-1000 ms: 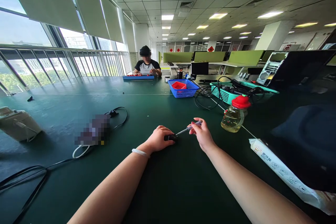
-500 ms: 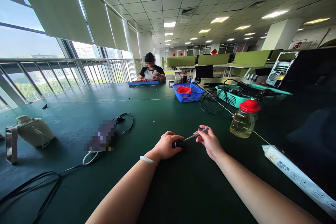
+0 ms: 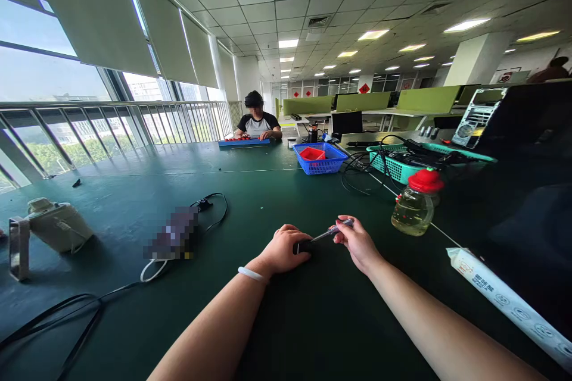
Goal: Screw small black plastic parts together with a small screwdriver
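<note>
My left hand is closed around a small black object on the dark green tabletop; its kind is too dark and too covered to make out. In my right hand is a screwdriver with a clear handle, pinched between thumb and fingers. The metal shaft points left and down, and its tip meets the black object beside my left fingers. Both forearms reach in from the bottom edge.
A jar with a red lid and a white packet lie to the right. Behind stand a blue basket and a green basket of cables. At left are a canteen and a cable. A person sits across.
My hands and the screwdriver stay almost exactly where they were. Across the table, the seated person's head has lifted and their hands have shifted slightly.
</note>
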`<state>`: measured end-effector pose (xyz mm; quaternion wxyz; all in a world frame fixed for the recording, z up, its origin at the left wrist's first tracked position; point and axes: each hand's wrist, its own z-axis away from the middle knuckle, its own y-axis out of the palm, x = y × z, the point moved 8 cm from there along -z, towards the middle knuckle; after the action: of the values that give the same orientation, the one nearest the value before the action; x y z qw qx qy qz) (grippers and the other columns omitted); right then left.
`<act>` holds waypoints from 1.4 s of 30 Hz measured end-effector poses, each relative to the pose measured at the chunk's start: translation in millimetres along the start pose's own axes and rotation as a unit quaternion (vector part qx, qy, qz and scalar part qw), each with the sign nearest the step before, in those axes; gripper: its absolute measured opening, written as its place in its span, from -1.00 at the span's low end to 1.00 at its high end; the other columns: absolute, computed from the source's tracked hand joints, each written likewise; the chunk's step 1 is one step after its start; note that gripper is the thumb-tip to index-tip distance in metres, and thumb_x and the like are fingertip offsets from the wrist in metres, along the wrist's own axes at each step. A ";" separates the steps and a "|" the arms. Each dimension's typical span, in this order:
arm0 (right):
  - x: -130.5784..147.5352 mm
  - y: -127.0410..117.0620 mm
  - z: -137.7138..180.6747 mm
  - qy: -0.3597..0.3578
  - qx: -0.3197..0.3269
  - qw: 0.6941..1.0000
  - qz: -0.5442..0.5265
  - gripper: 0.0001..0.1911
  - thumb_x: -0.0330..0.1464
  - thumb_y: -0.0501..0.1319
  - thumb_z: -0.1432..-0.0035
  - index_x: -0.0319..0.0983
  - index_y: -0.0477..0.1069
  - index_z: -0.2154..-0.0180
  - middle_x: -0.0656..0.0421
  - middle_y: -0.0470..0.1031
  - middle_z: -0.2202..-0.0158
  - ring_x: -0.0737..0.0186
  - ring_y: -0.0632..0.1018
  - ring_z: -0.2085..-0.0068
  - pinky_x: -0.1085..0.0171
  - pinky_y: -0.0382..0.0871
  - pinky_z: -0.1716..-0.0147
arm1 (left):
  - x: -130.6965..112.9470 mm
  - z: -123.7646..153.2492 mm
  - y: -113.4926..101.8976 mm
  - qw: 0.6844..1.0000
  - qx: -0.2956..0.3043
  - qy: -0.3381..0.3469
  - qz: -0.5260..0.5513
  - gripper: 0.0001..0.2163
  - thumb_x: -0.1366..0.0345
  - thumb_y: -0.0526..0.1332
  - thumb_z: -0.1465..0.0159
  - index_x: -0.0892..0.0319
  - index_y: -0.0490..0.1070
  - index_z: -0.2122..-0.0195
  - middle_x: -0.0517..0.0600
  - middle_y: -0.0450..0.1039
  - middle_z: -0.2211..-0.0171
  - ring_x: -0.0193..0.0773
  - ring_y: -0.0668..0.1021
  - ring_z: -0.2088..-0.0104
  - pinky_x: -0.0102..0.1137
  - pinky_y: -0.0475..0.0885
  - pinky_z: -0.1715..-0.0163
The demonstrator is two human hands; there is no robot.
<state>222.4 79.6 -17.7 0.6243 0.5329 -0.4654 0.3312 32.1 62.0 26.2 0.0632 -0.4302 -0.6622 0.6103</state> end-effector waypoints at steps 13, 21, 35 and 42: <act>0.9 2.0 0.8 0.011 -0.001 1.000 -0.005 -0.54 -0.23 0.48 0.15 -0.17 0.34 0.24 0.27 0.56 0.48 0.37 0.46 0.58 0.31 0.42 0.49 | 0.5 -1.3 0.4 1.000 0.002 -0.002 -0.002 -0.62 0.25 0.35 -0.12 0.03 0.54 0.00 0.00 0.59 0.08 -0.03 0.46 -0.07 -0.12 0.30 -0.15; 1.2 1.2 1.1 0.012 -0.001 1.000 -0.005 -0.58 -0.26 0.47 0.12 -0.18 0.35 0.25 0.26 0.55 0.47 0.37 0.46 0.59 0.31 0.42 0.49 | 4.7 -1.9 4.0 1.000 0.009 -0.008 -0.010 -0.60 0.23 0.34 -0.15 0.04 0.51 -0.05 0.00 0.59 0.07 -0.01 0.45 -0.08 -0.11 0.30 -0.15; 1.9 1.3 0.9 0.015 -0.002 1.000 -0.005 -0.59 -0.26 0.47 0.12 -0.16 0.34 0.26 0.28 0.54 0.47 0.38 0.45 0.59 0.31 0.44 0.50 | 7.7 -2.9 6.0 1.000 0.010 -0.008 -0.008 -0.61 0.22 0.33 -0.16 0.04 0.51 -0.05 0.01 0.58 0.09 -0.02 0.46 -0.05 -0.13 0.32 -0.13; 0.7 1.2 -0.4 0.013 0.000 1.000 -0.003 -0.57 -0.23 0.47 0.14 -0.16 0.34 0.26 0.27 0.54 0.46 0.39 0.45 0.59 0.32 0.44 0.50 | 5.4 -2.4 4.1 1.000 0.010 -0.011 -0.014 -0.61 0.24 0.33 -0.17 0.07 0.51 -0.04 0.03 0.59 0.08 -0.04 0.48 -0.04 -0.14 0.33 -0.14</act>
<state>221.7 80.1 -16.5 0.6312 0.5298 -0.4560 0.3362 32.2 66.8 20.9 0.0686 -0.4137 -0.6621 0.6211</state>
